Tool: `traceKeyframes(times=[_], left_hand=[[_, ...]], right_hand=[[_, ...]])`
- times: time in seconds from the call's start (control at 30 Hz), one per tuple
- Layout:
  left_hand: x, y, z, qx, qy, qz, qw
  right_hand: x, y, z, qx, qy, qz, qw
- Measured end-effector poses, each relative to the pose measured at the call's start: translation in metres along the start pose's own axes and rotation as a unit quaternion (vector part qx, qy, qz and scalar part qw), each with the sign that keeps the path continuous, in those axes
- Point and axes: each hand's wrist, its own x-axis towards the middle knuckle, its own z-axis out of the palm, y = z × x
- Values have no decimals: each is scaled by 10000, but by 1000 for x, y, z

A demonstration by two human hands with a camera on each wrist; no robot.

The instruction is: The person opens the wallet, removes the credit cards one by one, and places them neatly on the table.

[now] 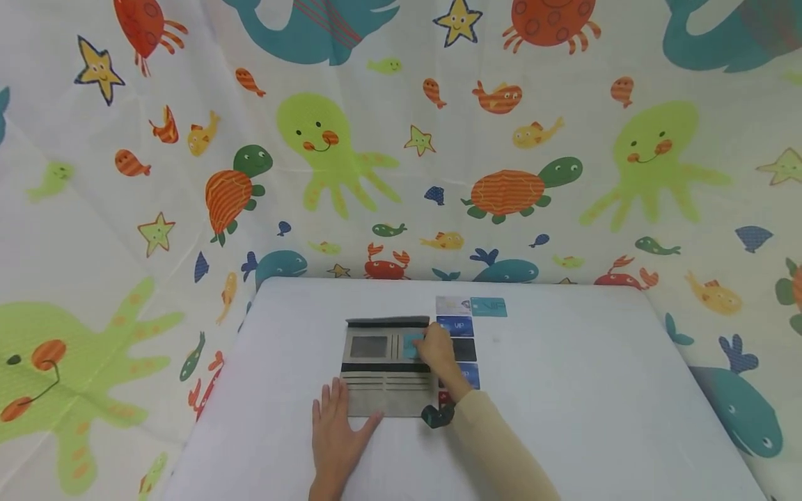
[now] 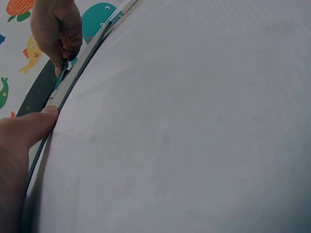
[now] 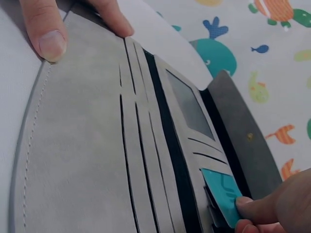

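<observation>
A grey wallet [image 1: 391,402] lies unfolded on the white table, with rows of card slots and a clear window [image 3: 192,104]. My right hand [image 1: 437,348] pinches a teal card [image 3: 222,191] between thumb and fingers. The card's far end overlaps a slot in the wallet's upper panel; in the right wrist view its lower edge sits right at the slot opening. My left hand [image 1: 338,430] rests at the wallet's lower left corner, fingers extended and spread. Its thumb [image 3: 51,43] presses the stitched bottom edge, while a fingertip [image 3: 127,29] touches the side edge.
Beside the wallet on the right runs a column of cards: a pale card [image 1: 451,305], a blue VIP card [image 1: 454,325], a black card [image 1: 464,349], another blue card [image 1: 470,376] and a red card [image 1: 444,399]. A teal VIP card [image 1: 489,307] adjoins the pale one. Behind hangs a sea-animal curtain [image 1: 401,174].
</observation>
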Motion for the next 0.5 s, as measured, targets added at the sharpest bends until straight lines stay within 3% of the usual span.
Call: traceKeyframes(times=[0.3, 0.5], left_hand=[[3, 1, -1, -11, 90, 55, 9999], [1, 1, 0, 24, 85, 50, 9999]], right_hand=[[2, 8, -13, 197, -36, 112, 9997], [-3, 13, -21, 163, -150, 486, 9986]])
